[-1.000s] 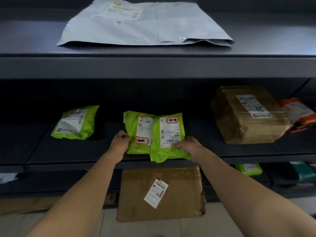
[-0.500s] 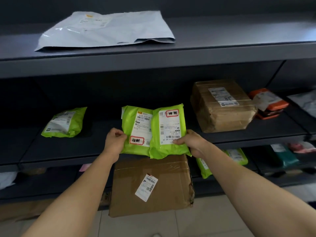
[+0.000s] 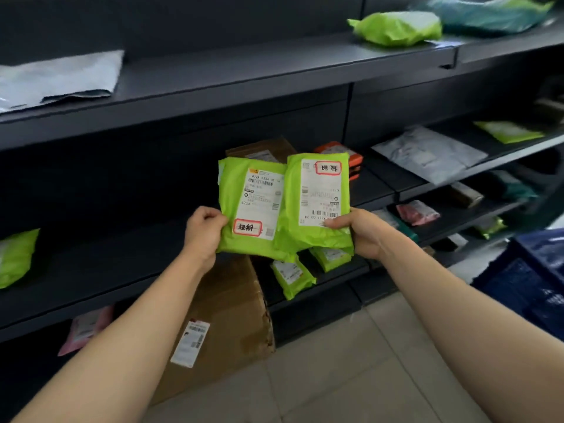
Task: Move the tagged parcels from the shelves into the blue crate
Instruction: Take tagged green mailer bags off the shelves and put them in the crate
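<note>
Two lime-green plastic mailer parcels are held up in front of the dark grey metal shelving (image 3: 274, 68), clear of any shelf board. The left parcel (image 3: 235, 239) is pinched at its left edge by the left hand (image 3: 203, 232), fingers curled round it. The right parcel (image 3: 317, 239) is gripped at its lower right corner by the right hand (image 3: 358, 230), thumb across its white label. They overlap slightly at the middle, the right one in front.

Each carries one white shipping label and one red-bordered handwritten tag: two tags in all, the left parcel's at its 6 o'clock end, the right parcel's at its 12 o'clock end and reading upside down. Both long axes run roughly 12 to 6 o'clock, faces toward the camera.

Other lime-green mailers lie on the shelves: one at 9 o'clock, two just under the held pair, one at 1 o'clock on the top shelf and a flat one at 2 o'clock. A brown cardboard box (image 3: 232, 325) leans on the floor at 6 o'clock. A dark blue plastic crate (image 3: 531, 282) stands at 4 o'clock, well apart from the parcels.

Half a second ago the parcels sat lower, just above the shelf edge; they have since been lifted, and the view has swung right, bringing the crate into sight.
</note>
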Tool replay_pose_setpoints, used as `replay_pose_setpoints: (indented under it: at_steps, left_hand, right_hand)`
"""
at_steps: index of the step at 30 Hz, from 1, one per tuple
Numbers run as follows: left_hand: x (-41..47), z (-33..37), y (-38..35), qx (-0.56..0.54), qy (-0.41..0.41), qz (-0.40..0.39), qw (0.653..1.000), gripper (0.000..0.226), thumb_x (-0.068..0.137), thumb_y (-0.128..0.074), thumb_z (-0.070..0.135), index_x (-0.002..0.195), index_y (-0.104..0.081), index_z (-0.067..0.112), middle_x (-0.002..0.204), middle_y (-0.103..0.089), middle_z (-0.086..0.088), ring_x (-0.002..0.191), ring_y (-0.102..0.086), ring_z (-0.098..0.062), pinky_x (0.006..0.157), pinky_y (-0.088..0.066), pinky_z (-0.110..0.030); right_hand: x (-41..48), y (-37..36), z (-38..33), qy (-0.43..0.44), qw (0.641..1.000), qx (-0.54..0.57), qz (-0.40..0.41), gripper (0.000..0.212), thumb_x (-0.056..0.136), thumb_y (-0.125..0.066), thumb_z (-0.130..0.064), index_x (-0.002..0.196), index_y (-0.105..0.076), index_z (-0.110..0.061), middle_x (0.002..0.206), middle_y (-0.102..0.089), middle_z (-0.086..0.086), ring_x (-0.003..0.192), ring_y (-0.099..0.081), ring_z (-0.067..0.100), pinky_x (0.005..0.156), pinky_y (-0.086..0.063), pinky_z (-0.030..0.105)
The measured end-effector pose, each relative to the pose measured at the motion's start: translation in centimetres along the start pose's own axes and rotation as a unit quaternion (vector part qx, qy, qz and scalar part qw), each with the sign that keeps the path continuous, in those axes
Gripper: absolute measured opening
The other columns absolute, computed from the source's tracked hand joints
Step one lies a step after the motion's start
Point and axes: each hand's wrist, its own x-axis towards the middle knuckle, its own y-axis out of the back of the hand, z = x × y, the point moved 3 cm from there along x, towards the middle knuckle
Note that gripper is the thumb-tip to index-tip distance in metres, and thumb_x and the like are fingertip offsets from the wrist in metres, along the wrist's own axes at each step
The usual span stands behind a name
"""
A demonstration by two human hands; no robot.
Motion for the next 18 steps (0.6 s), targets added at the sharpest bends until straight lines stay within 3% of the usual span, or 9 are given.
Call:
replay_pose_setpoints:
  at_steps: [5,10,13,15,18]
  left_hand:
    - [-3.2,2.0,-10.8,-0.017,-0.026,-0.067,0.997,0.024,0.082,-0.056,0.000,0.069,-0.049,0.019,0.071,-0.050,0.000,0.069,-0.048,-0.015,0.063,-0.040,-0.030]
    - [-6.8,3.0,-21.5,-0.015,-0.032,-0.151,0.988,0.024,0.085,-0.055,0.001,0.070,-0.049,0.019,0.072,-0.050,0.002,0.065,-0.046,-0.010,0.057,-0.039,-0.023]
    - [-8.7,3.4,-27.9,-0.007,-0.041,-0.212,0.976,0.023,0.085,-0.055,0.002,0.071,-0.049,0.020,0.073,-0.051,0.002,0.068,-0.047,-0.011,0.059,-0.039,-0.024]
    - [-10.3,3.6,-32.3,-0.003,-0.049,-0.253,0.966,0.025,0.085,-0.054,0.000,0.070,-0.049,0.020,0.071,-0.050,0.003,0.067,-0.046,-0.010,0.059,-0.039,-0.023]
    - [-13.1,4.3,-39.0,-0.007,-0.064,-0.314,0.947,0.028,0.086,-0.052,-0.004,0.070,-0.047,0.019,0.069,-0.048,0.003,0.062,-0.043,-0.007,0.051,-0.039,-0.012]
  right_hand:
    - [-6.3,8.9,-0.9,0.051,0.994,0.062,0.068,0.030,0.089,-0.047,0.008,0.104,-0.065,-0.012,0.092,-0.076,0.004,0.078,-0.074,0.019,0.065,-0.061,0.030]
    - [-13.2,17.6,-0.3,0.097,0.978,0.105,0.153,0.036,0.089,-0.048,0.009,0.115,-0.061,-0.011,0.100,-0.073,0.005,0.074,-0.075,0.017,0.061,-0.061,0.028]
    - [-17.0,21.9,0.3,0.121,0.961,0.133,0.212,0.038,0.088,-0.050,0.009,0.119,-0.060,-0.009,0.102,-0.071,0.006,0.074,-0.074,0.017,0.067,-0.062,0.028]
    - [-19.6,24.7,0.9,0.137,0.943,0.164,0.255,0.035,0.088,-0.049,0.010,0.115,-0.061,-0.008,0.096,-0.074,0.005,0.071,-0.074,0.016,0.062,-0.061,0.027]
    - [-23.3,28.9,1.7,0.154,0.913,0.199,0.322,0.032,0.089,-0.050,0.009,0.112,-0.061,-0.009,0.098,-0.073,0.007,0.074,-0.074,0.018,0.061,-0.061,0.028]
